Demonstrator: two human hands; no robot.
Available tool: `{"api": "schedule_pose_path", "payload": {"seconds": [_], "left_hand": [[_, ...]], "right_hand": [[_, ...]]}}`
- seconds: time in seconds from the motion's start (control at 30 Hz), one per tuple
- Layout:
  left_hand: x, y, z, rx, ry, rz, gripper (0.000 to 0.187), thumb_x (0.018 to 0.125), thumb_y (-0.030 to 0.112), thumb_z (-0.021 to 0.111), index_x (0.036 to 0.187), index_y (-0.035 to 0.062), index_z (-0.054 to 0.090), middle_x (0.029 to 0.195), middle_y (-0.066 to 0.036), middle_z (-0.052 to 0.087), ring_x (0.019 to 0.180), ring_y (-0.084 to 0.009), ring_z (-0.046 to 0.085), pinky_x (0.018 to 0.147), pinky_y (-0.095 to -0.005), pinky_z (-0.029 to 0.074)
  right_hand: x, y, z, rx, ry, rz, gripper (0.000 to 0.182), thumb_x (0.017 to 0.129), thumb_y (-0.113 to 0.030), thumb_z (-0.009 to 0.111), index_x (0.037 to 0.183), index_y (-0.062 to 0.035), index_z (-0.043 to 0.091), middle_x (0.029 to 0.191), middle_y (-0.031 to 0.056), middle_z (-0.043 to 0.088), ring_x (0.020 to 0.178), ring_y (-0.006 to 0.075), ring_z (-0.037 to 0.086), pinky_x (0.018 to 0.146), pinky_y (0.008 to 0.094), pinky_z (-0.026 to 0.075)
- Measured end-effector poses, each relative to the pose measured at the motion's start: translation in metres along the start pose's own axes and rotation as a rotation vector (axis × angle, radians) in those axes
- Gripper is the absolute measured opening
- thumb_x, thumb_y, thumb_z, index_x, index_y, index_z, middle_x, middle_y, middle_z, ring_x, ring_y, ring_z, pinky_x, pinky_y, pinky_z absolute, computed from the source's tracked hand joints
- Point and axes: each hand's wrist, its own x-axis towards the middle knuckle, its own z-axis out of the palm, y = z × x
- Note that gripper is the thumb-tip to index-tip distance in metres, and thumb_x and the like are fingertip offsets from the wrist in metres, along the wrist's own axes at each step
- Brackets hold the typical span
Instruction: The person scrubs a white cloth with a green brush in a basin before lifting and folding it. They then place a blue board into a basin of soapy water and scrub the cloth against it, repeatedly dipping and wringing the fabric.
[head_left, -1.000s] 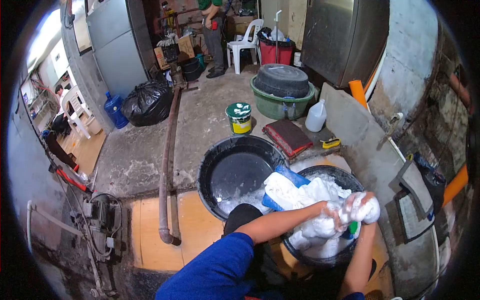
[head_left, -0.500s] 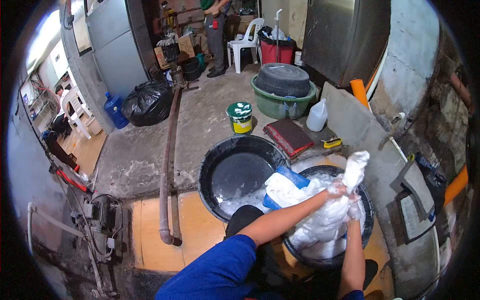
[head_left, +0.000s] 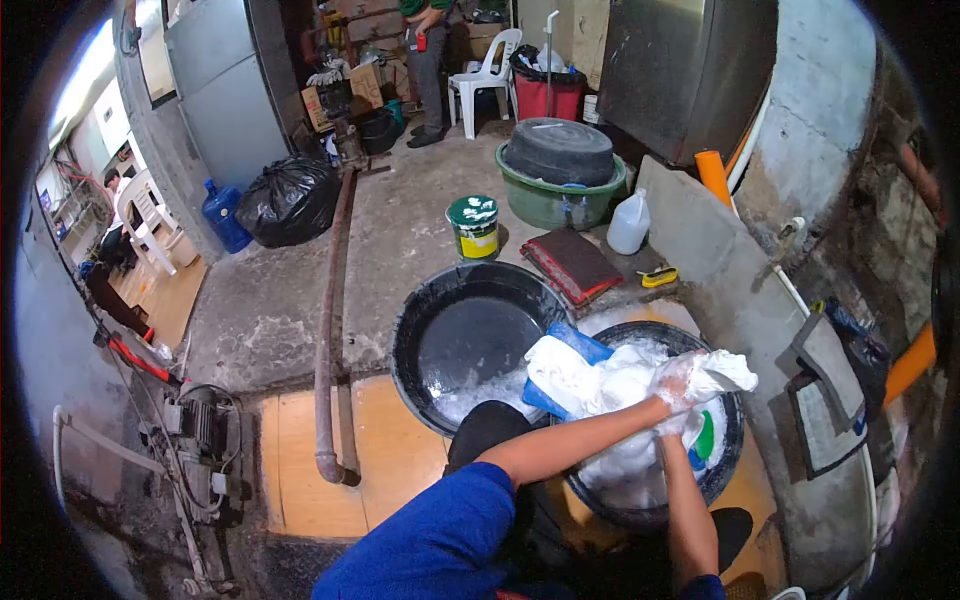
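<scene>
Soapy white cloth (head_left: 625, 380) is bunched over the right-hand black basin (head_left: 738, 455). My left hand (head_left: 682, 384) is closed around it, with a twisted end sticking out to the right. Just below, my right hand (head_left: 680, 426) is at the cloth too, its fingers mostly hidden by suds and fabric. Part of the cloth lies over a blue plastic board (head_left: 592, 345) that bridges the two basins. Beside my right hand, a green object (head_left: 706, 436) shows among the suds. The larger black basin (head_left: 470, 335) on the left has foam along its near side.
Beyond the basins are a green-lidded bucket (head_left: 473, 228), a folded dark mat (head_left: 570, 265), a yellow brush (head_left: 658, 277), a white jug (head_left: 629, 222) and a green tub (head_left: 560, 200). A pipe (head_left: 333, 330) runs along the left. A person (head_left: 428, 75) stands at the back.
The upright twisted end of cloth has come down and now points right. My left hand has shifted slightly right, my right hand left and down. The green object has come into view.
</scene>
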Motion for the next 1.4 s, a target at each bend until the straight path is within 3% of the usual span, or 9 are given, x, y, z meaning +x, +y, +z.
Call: {"api": "schedule_pose_path", "payload": {"seconds": [0.3,0.4,0.43,0.6,0.73,1.0,1.27,1.33,1.4], "left_hand": [[-0.014,-0.003,-0.003,-0.005,-0.097,0.275,0.08,0.074,0.028,0.049,0.136,-0.0012,0.007,0.14,-0.021,0.013,0.131,-0.0331,0.012,0.107,-0.0392,0.012],[-0.01,0.001,-0.004,-0.053,0.041,0.127,0.07,0.08,0.026,0.044,0.137,0.0022,0.011,0.138,-0.018,0.022,0.128,-0.0301,0.022,0.106,-0.038,0.014],[-0.005,0.004,-0.006,-0.092,0.027,0.069,0.07,0.08,0.026,0.044,0.137,0.0029,0.012,0.137,-0.018,0.026,0.127,-0.0299,0.025,0.106,-0.0368,0.014],[0.011,0.003,-0.021,-0.594,-0.051,0.132,0.068,0.07,0.031,0.057,0.128,0.0048,0.034,0.12,-0.015,0.048,0.11,-0.0267,0.046,0.097,-0.0334,0.032],[0.017,-0.049,0.013,-0.313,-0.161,0.258,0.062,0.063,0.034,0.064,0.116,0.0067,0.049,0.106,-0.014,0.055,0.1,-0.0263,0.052,0.092,-0.036,0.037],[0.003,-0.034,-0.009,-0.524,-0.65,0.106,0.068,0.066,0.036,0.06,0.125,0.0099,0.039,0.115,-0.01,0.044,0.111,-0.0221,0.041,0.092,-0.0315,0.033],[0.017,-0.004,-0.005,-0.39,-0.375,0.081,0.072,0.067,0.041,0.059,0.129,0.0137,0.035,0.12,-0.009,0.042,0.115,-0.0228,0.038,0.094,-0.0323,0.029],[0.021,0.006,-0.006,-0.423,-0.23,-0.127,0.056,0.064,0.029,0.068,0.112,0.0066,0.052,0.103,-0.012,0.058,0.095,-0.0222,0.054,0.085,-0.0295,0.04],[0.028,0.019,-0.032,-0.437,-0.099,0.116,0.046,0.068,0.03,0.062,0.108,0.0071,0.057,0.107,-0.013,0.058,0.097,-0.0242,0.055,0.085,-0.0303,0.04]], "right_hand": [[0.018,-0.027,-0.039,0.602,-0.039,-0.012,0.035,0.083,-0.016,0.046,0.109,0.0062,0.051,0.103,0.0091,0.056,0.092,0.016,0.054,0.08,0.0279,0.044],[0.024,-0.019,-0.027,-0.184,0.42,-0.143,0.025,0.078,-0.01,0.05,0.096,0.0044,0.059,0.09,0.0077,0.06,0.08,0.0159,0.057,0.073,0.026,0.046],[0.02,-0.035,-0.01,-0.087,0.506,-0.111,0.02,0.073,-0.005,0.053,0.089,0.0042,0.061,0.085,0.0075,0.06,0.077,0.0166,0.058,0.07,0.0258,0.047],[0.002,-0.055,0.005,-0.061,0.191,-0.324,0.035,0.06,0.006,0.058,0.095,0.0025,0.06,0.095,0.0058,0.058,0.087,0.0187,0.056,0.08,0.029,0.046],[0.01,-0.055,-0.026,-0.04,-0.062,-0.281,0.041,0.064,-0.002,0.059,0.104,-0.0002,0.052,0.097,0.0055,0.056,0.088,0.0182,0.054,0.077,0.0296,0.046],[0.006,-0.088,-0.024,0.255,-0.712,0.022,0.043,0.05,-0.011,0.062,0.087,-0.0033,0.042,0.074,0.0071,0.046,0.07,0.0195,0.049,0.062,0.0293,0.043],[0.008,-0.091,-0.005,0.254,-0.466,-0.137,0.052,0.076,-0.037,0.055,0.111,-0.0007,0.043,0.096,0.0145,0.053,0.094,0.0273,0.05,0.087,0.0373,0.039],[0.01,-0.078,-0.013,0.25,-0.439,-0.089,0.05,0.076,-0.035,0.057,0.111,-0.0008,0.044,0.097,0.0119,0.053,0.093,0.0237,0.05,0.085,0.0348,0.04],[0.012,-0.059,-0.03,0.121,-0.413,-0.062,0.048,0.077,-0.033,0.059,0.111,-0.0009,0.046,0.097,0.0093,0.053,0.092,0.0202,0.05,0.083,0.0322,0.041]]}}
